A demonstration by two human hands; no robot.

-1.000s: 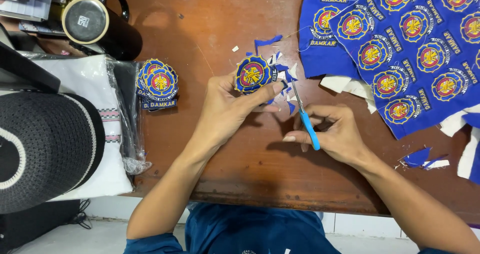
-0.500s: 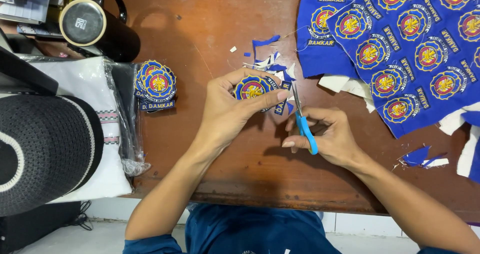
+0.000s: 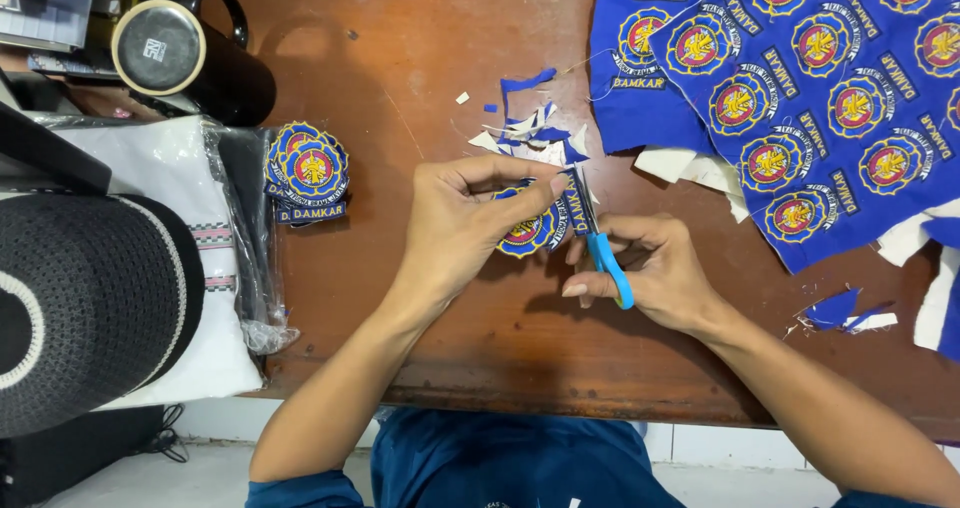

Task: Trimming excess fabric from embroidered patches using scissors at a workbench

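Observation:
My left hand pinches a round blue embroidered patch with a red and yellow centre, just above the wooden table. The fingers cover most of the patch. My right hand grips small blue-handled scissors, whose blades point away from me and meet the patch's right edge. Blue and white fabric trimmings lie just beyond both hands.
A stack of cut patches sits at the left. A blue cloth sheet with rows of uncut patches fills the upper right. A black mug, a black hat and a plastic-wrapped bundle crowd the left. More scraps lie at right.
Both hands have drawn slightly nearer to me with the patch. My left hand has turned the patch, and the scissors have worked further along its edge.

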